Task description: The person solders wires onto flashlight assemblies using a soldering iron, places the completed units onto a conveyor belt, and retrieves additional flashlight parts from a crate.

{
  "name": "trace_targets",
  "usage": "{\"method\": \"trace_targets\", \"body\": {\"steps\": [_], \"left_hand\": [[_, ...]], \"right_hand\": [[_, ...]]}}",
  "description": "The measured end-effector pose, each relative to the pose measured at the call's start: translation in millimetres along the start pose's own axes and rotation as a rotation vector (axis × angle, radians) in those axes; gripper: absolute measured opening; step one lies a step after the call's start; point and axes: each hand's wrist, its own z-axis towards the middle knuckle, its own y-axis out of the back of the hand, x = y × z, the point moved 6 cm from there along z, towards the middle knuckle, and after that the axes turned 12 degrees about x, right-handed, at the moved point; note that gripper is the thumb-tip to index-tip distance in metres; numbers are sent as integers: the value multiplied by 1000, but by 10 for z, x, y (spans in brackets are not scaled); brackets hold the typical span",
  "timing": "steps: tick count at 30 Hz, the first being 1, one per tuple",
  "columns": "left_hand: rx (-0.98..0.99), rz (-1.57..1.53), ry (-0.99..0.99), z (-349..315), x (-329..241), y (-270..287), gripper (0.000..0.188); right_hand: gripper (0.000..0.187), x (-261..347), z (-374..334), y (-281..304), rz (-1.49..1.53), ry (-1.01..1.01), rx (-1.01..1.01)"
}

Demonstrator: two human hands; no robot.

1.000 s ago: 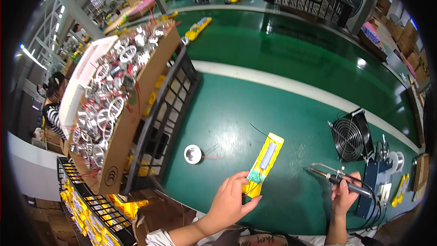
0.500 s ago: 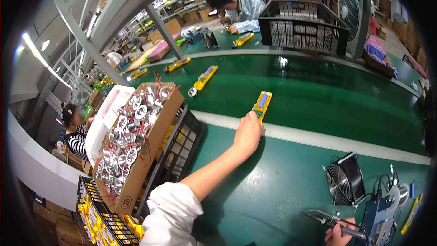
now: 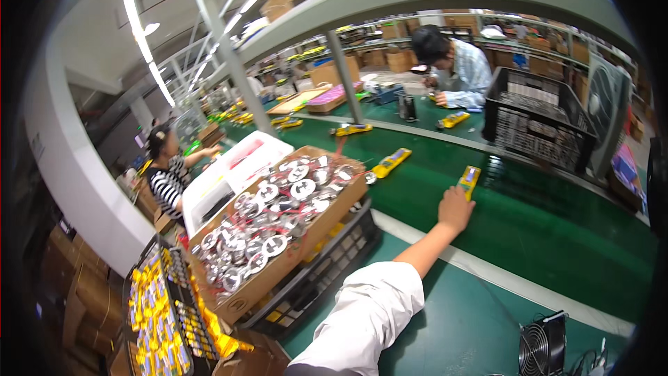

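My left hand [image 3: 456, 210], at the end of a white-sleeved arm, reaches over the green conveyor belt [image 3: 550, 240]. Its fingers are closed on the near end of a yellow flashlight housing [image 3: 470, 178], open on top with a bluish battery inside. The far end of the housing points away from me. To its left on the belt lies another yellow flashlight housing [image 3: 391, 162], with a round silver reflector [image 3: 370, 178] at its near end. My right hand is out of view.
A cardboard box of silver reflectors [image 3: 240, 304] with red wires sits on a black crate [image 3: 327, 275]. Left of it, a black basket [image 3: 186, 306] holds yellow housings. A small black fan [image 3: 543, 345] stands at lower right. Across the belt, a person [image 3: 456, 69] works beside a black crate [image 3: 539, 129].
The view has swung left. My left hand has carried the flashlight housing farther out over the belt. My right hand, which held a soldering iron, has left the picture.
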Motion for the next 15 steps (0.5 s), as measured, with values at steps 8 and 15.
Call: {"method": "trace_targets", "body": {"steps": [8,15], "left_hand": [[449,-19,-203,-1312,-273,949,35],[366,-1242,-435,-3007,-441,2605,19]], "right_hand": [[18,-68,-11,-56,20,227,15],[22,139,-190,-317,-271,597,143]]}}
